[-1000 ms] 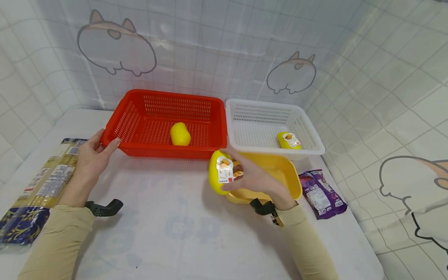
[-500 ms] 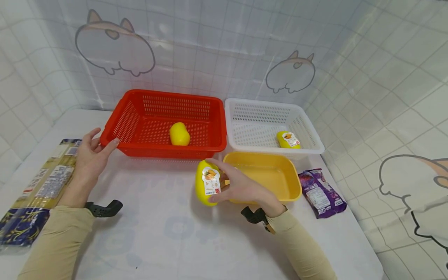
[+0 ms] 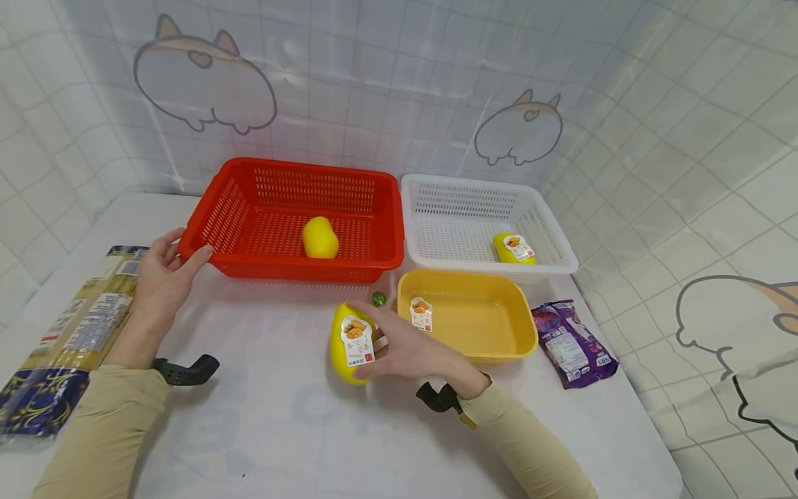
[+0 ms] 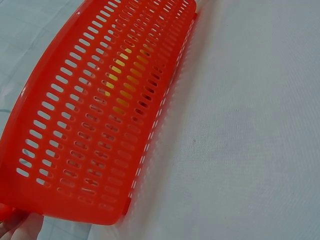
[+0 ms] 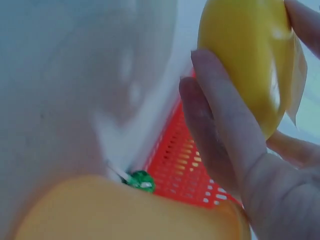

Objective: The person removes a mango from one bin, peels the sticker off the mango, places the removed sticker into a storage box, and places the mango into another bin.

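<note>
My right hand [image 3: 399, 341] grips a yellow mango-shaped pack [image 3: 351, 344] with a white fruit label facing up, thumb on the near side and fingers on the far side. In the right wrist view the fingers press along the smooth yellow side of the pack [image 5: 245, 55]. My left hand [image 3: 165, 281] holds the front left corner of the red basket [image 3: 293, 271], thumb on the rim; only fingertips [image 4: 25, 227] show in the left wrist view. Inside the red basket lies another yellow mango-shaped pack [image 3: 321, 238].
Right of the red basket stands a white basket [image 3: 564, 253] holding a labelled yellow pack [image 3: 514, 248]. Before it sits a yellow tub [image 3: 522, 339] with a sticker inside. A small green lollipop [image 3: 379, 299], a purple packet [image 3: 573, 343] and a long noodle package [image 3: 93, 326] lie around.
My right hand has carried the yellow mango-shaped pack left and toward me, away from the yellow tub. The green lollipop has come into view. My left hand stays at the red basket's corner.
</note>
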Available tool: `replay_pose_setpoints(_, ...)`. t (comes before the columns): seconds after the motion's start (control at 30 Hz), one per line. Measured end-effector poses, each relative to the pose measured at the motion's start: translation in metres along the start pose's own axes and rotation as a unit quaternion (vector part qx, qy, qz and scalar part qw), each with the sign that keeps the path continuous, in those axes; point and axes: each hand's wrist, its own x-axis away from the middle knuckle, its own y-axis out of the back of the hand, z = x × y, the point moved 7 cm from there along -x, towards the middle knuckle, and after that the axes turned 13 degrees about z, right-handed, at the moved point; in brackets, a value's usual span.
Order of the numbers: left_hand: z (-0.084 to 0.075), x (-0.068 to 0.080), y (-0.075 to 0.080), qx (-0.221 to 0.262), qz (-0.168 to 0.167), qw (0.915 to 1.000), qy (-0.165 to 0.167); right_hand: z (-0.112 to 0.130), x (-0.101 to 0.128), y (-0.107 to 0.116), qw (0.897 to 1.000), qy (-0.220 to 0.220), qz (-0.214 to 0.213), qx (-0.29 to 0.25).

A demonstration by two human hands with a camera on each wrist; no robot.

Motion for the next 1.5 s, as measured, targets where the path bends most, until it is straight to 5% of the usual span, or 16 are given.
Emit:
replay_pose_setpoints(0.17,-0.001,0.0,0.0,0.004,0.001,1.0,-0.002,-0.001,-0.005,-0.006,1.0,0.006,-0.002,0.029)
replay_pose_setpoints(0.4,-0.002,0.0,-0.001,-0.01,-0.004,0.9999,-0.001,-0.008,-0.01,-0.013,0.996,-0.044,0.006,0.072)
replay_pose_setpoints(0.6,-0.009,0.008,0.0,-0.055,-0.046,0.9971,-0.027,-0.01,-0.011,-0.016,0.994,-0.052,0.004,0.098)
replay_pose_setpoints(0.7,-0.026,0.018,-0.001,-0.11,-0.112,0.9831,-0.095,-0.011,-0.012,-0.016,0.993,-0.05,0.002,0.106)
replay_pose_setpoints(0.8,-0.048,0.032,-0.007,-0.149,-0.175,0.954,-0.192,-0.012,-0.014,-0.016,0.993,-0.045,0.0,0.106)
replay_pose_setpoints(0.93,-0.07,0.045,-0.022,-0.15,-0.182,0.9235,-0.302,-0.013,-0.015,-0.015,0.995,-0.039,0.0,0.096)
replay_pose_setpoints(1.13,-0.089,0.057,-0.051,-0.152,-0.111,0.9015,-0.39,-0.014,-0.014,-0.016,0.993,-0.05,-0.001,0.105)
replay_pose_setpoints(1.27,-0.094,0.064,-0.08,-0.17,-0.008,0.8892,-0.425,-0.016,-0.014,-0.016,0.993,-0.057,-0.004,0.106)
replay_pose_setpoints(1.37,-0.089,0.066,-0.105,-0.215,0.087,0.8832,-0.407,-0.017,-0.014,-0.016,0.993,-0.06,-0.005,0.102)
replay_pose_setpoints(1.5,-0.074,0.066,-0.134,-0.255,0.21,0.8799,-0.341,-0.019,-0.016,-0.016,0.994,-0.059,-0.011,0.088)
